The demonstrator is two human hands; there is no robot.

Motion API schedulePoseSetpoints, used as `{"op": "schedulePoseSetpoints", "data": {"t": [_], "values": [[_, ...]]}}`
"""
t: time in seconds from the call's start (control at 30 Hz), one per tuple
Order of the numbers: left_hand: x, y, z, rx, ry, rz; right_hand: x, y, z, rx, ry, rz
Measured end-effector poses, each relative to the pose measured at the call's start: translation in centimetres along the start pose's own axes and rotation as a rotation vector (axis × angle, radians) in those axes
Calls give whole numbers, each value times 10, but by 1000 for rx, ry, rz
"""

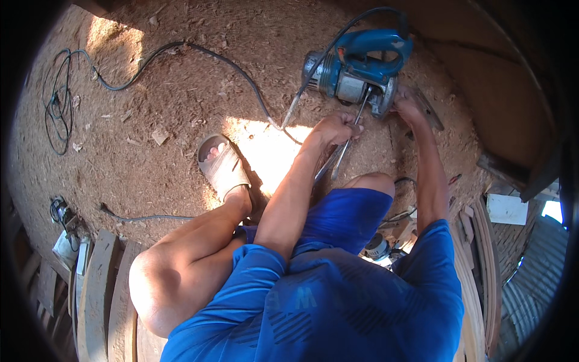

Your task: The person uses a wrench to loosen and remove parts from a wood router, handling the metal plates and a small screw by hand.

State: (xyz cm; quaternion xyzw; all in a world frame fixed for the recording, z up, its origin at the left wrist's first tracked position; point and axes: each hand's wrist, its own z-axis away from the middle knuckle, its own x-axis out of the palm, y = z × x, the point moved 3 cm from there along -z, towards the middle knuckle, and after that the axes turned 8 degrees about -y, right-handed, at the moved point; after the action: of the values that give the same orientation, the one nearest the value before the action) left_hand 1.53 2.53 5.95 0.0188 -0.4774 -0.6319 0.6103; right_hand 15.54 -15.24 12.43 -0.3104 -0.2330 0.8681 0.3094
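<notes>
A blue and grey corded circular saw rests on the dirt ahead of me, its motor to the left and its handle on top. My left hand is closed around a long thin metal wrench. The wrench's far end reaches into the saw's metal housing, and its near end slants down toward my knee. At the right side of the saw, my right hand is closed on its edge, with the fingertips partly hidden. A flat dark metal piece lies right beside that hand.
A black cord loops over wood shavings toward a coil at far left. Planks stand at lower left, more boards at right. A smaller power tool sits at left. A dark panel borders the far right.
</notes>
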Motion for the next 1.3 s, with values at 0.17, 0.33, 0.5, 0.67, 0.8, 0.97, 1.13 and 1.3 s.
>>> {"op": "schedulePoseSetpoints", "data": {"t": [0.17, 0.33, 0.5, 0.67, 0.8, 0.97, 1.13, 1.3], "values": [[-10, -2, 6, 33, -58, 47, 18, 8, 24, -81, 159, 105], [-6, 12, 14, 141, -72, 49, 113, 86, 87, 148, 137, 328], [-6, 18, 17, 103, -5, 93, 246, 97, 103, 339, 12, 601], [-9, 17, 26, 129, 34, 19, 260, 102, 122, 295, 327, 649], [-5, 21, 28, 102, 68, 1, 250, 151, 113, 410, 237, 554], [-6, 2, 19, 86, 121, 52, 245, 145, 121, 389, 326, -32], [3, -1, 16, 146, 243, -100, 197, 144, 159, 55, 504, -190], [1, -10, 3, 133, 272, -184, 180, 67, 167, 2, 349, -430]]}}
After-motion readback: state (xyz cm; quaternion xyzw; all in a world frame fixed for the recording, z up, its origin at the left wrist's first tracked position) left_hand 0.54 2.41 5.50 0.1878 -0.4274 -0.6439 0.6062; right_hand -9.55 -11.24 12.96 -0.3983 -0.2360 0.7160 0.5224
